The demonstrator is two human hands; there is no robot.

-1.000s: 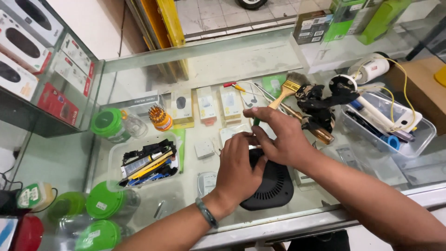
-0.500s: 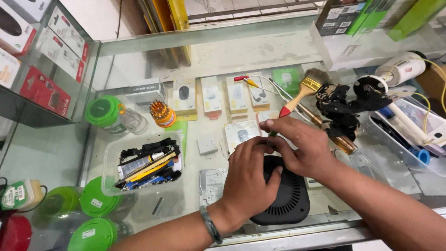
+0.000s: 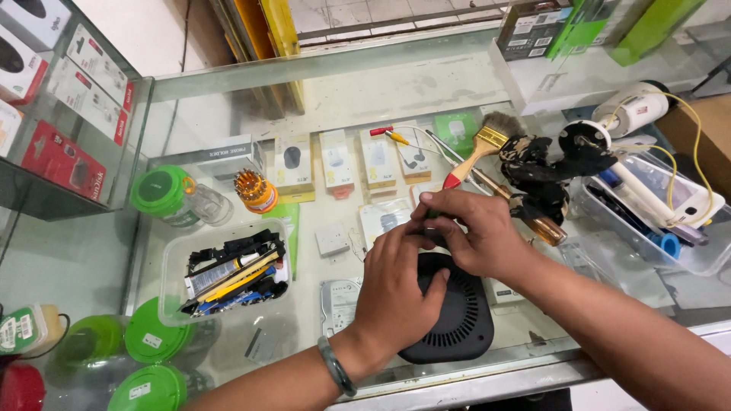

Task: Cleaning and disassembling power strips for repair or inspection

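A round black device (image 3: 457,320) with a slotted vent grille lies on the glass counter (image 3: 396,91) near its front edge. My left hand (image 3: 396,285) rests over the device's near left part, thumb against the grille. My right hand (image 3: 472,232) is curled over the device's far edge, fingers pinched around a small green-tipped object that is mostly hidden. Both hands touch each other above the device. A green bead bracelet (image 3: 336,367) circles my left wrist.
A clear tub of tools (image 3: 228,274) sits left of the device. A paintbrush (image 3: 483,148), a screwdriver (image 3: 533,221) and black tangled parts (image 3: 544,171) lie behind. A clear bin with cables (image 3: 662,213) stands right. Green-lidded jars (image 3: 156,342) sit front left; small packaged goods show under the glass.
The view has shifted and drawn closer. My hands stay together on the black device, with the right hand's fingers curling tighter at its far edge.
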